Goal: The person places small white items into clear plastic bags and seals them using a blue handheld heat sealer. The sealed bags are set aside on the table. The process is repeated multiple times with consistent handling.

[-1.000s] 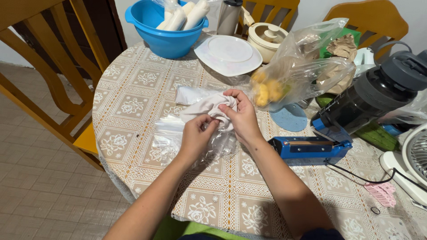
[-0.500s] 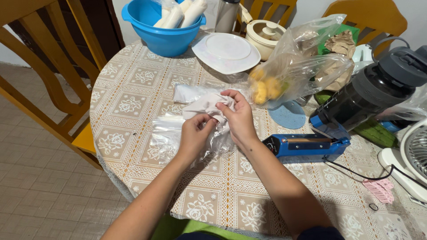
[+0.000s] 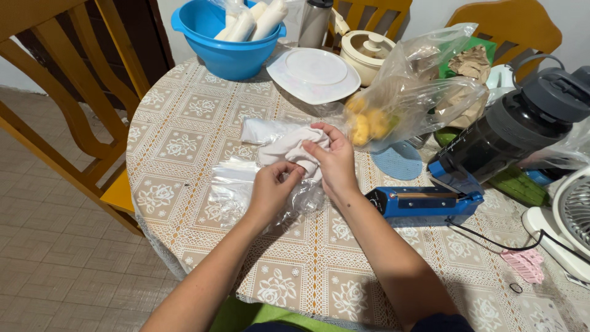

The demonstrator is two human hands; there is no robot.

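We look down on a round worktop [image 3: 184, 132] covered in a beige lace-patterned cloth, with yellow wooden chairs [image 3: 67, 92] around it. Our left hand [image 3: 270, 190] pinches the clear crumpled plastic bag [image 3: 236, 190] at the worktop's middle, fingers closed on its film. Our right hand [image 3: 335, 160] grips a soft white lump in thin plastic [image 3: 286, 147] just above it, fingers curled. A blue heat sealer [image 3: 424, 203] lies just beside the right wrist.

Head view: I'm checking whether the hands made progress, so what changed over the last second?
Very little. Both hands, left and right, keep pinching the white pouch above the clear bags, fingers shifting only slightly. The blue sealer and blue bowl stayed put.
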